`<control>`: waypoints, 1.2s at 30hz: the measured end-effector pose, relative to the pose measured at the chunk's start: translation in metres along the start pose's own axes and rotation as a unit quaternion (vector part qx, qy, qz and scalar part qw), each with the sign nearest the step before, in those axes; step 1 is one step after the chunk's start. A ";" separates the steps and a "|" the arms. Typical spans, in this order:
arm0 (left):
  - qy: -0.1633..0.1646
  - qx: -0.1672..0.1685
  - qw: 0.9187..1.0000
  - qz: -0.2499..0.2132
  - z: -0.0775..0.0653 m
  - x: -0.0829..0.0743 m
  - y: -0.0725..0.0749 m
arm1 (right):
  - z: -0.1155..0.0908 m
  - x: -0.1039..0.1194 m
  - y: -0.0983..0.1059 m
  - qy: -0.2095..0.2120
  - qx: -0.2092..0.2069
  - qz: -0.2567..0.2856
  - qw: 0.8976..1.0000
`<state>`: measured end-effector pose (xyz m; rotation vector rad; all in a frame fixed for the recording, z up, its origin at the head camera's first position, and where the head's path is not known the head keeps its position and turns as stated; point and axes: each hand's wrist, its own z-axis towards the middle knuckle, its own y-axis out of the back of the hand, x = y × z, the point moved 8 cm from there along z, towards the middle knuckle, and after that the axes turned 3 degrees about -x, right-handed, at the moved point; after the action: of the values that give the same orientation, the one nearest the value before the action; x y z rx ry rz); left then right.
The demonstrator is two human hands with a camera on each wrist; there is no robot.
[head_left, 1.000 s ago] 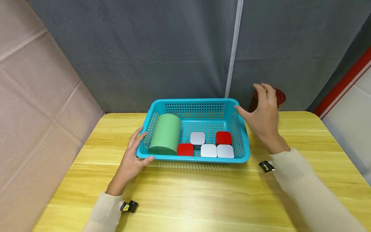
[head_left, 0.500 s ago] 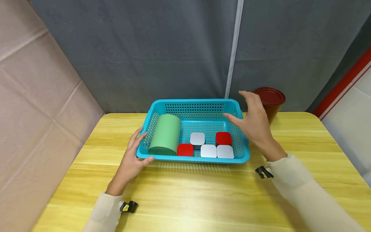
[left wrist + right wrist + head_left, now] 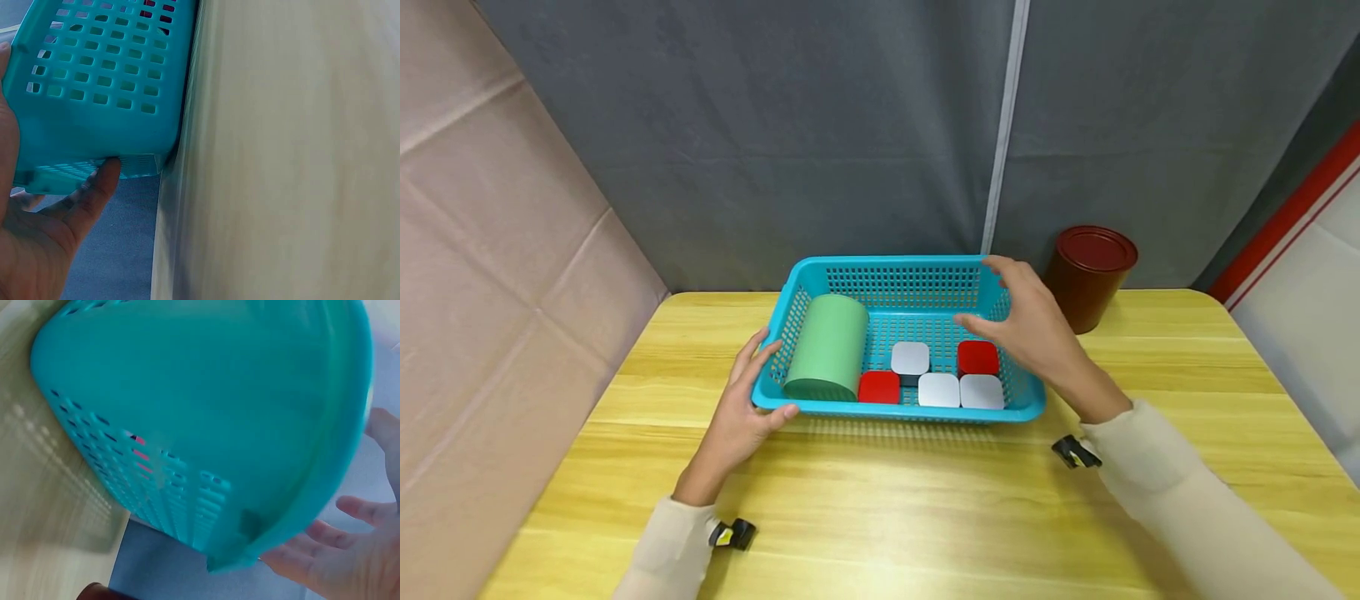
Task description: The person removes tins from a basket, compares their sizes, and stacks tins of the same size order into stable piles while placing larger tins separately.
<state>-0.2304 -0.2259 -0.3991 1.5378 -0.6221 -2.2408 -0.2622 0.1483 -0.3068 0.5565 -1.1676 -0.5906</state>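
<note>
A turquoise plastic basket [image 3: 820,408] with slotted walls sits on the table in the head view. My left hand [image 3: 733,425] grips its near left corner, thumb at the front rim and fingers on the left end. In the left wrist view a fingertip [image 3: 111,169] lies against the basket's outside. Over the right end hovers my right hand [image 3: 1037,329], fingers spread and holding nothing. Inside, a green cylinder [image 3: 829,346] lies along the left end. Small rounded-square blocks stand beside it, some white-topped [image 3: 911,358], others red-topped [image 3: 977,357].
Behind the right hand, a dark red lidded tin [image 3: 1090,271] stands upright near the table's back edge. Grey fabric [image 3: 775,150] hangs behind the wooden table [image 3: 895,500]. Pale panels flank both sides.
My right hand has moved left and slightly down from beside the dark red tin to over the basket's right end, uncovering the tin. My left hand has stayed on the corner.
</note>
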 end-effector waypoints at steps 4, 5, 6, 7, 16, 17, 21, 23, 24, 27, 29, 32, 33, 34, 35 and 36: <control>-0.002 -0.002 1.000 0.005 0.001 0.000 0.002 | 0.002 0.002 -0.009 0.000 0.038 0.008 0.999; -0.003 -0.002 1.000 0.005 0.001 -0.001 0.002 | 0.003 0.003 -0.012 -0.001 0.046 0.008 0.999; -0.004 -0.003 1.000 0.006 0.001 -0.001 0.002 | 0.003 0.003 -0.014 -0.001 0.053 0.009 0.999; -0.004 -0.002 1.000 0.006 0.001 -0.001 0.002 | 0.004 0.004 -0.016 -0.002 0.060 0.007 0.998; -0.005 -0.003 1.000 -0.002 0.002 0.000 0.002 | 0.008 0.002 -0.038 -0.027 0.117 -0.047 0.992; -0.005 -0.003 1.000 -0.002 0.001 0.000 0.002 | 0.008 0.001 -0.041 -0.032 0.123 -0.053 0.990; -0.002 -0.001 1.000 -0.002 0.001 0.001 0.001 | 0.007 -0.002 -0.051 -0.042 0.147 -0.073 0.985; -0.001 0.001 1.000 -0.001 0.000 0.002 0.001 | 0.006 -0.004 -0.055 -0.043 0.154 -0.078 0.984; 0.000 0.001 1.000 -0.001 0.000 0.002 0.000 | 0.006 -0.005 -0.056 -0.042 0.156 -0.079 0.984; 0.000 0.002 1.000 -0.001 0.000 0.003 0.000 | 0.006 -0.008 -0.059 -0.045 0.161 -0.083 0.982; -0.001 0.003 1.000 -0.001 0.000 0.002 0.000 | 0.005 -0.010 -0.061 -0.050 0.165 -0.087 0.981; -0.002 0.003 1.000 -0.003 0.000 0.002 0.000 | 0.005 -0.013 -0.064 -0.059 0.171 -0.093 0.979; -0.002 0.003 1.000 -0.004 0.000 0.001 0.000 | 0.005 -0.014 -0.065 -0.060 0.172 -0.095 0.979; -0.003 0.002 1.000 -0.004 0.000 0.001 0.000 | 0.005 -0.014 -0.066 -0.061 0.172 -0.097 0.978; -0.004 0.002 1.000 -0.005 0.000 0.001 -0.001 | 0.005 -0.015 -0.067 -0.061 0.173 -0.097 0.978; -0.005 0.002 1.000 -0.005 0.000 0.000 -0.001 | 0.005 -0.015 -0.067 -0.060 0.173 -0.097 0.978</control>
<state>-0.2305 -0.2256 -0.3999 1.5355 -0.6232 -2.2572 -0.2805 0.1093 -0.3610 0.9508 -1.3510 -0.5973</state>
